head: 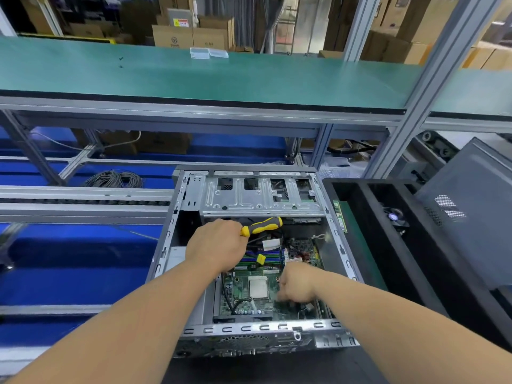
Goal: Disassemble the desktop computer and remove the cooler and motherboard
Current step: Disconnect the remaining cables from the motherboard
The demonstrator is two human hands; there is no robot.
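While both hands work inside the open case, this is how the parts look set to handle.

Board: the green motherboard (249, 297) lies flat on the floor of the computer case (249, 328), with the bare square processor (258, 286) showing at its middle, so the cooler seems already off it.
Cooler: a small fan (394, 217) sits in the black tray (360, 217) to the right of the case; whether it is the cooler I cannot tell.
Left hand: curled round a screwdriver (261, 226) with a yellow and black handle, held over the far end of the board; the tip is hidden.
Right hand: fingers bent down at the board's right side beside the processor (297, 284); blurred, so whether it pinches anything I cannot tell.
Handling: the board is likely light, thin and stiff but easily cracked if flexed; parts on it are fragile.
Where to hold: by bare edges or corners, both hands, lifted level; keep fingers off the processor.
Hazards: cables (266, 242) cross the far end and may still be plugged in; case edges look sharp.
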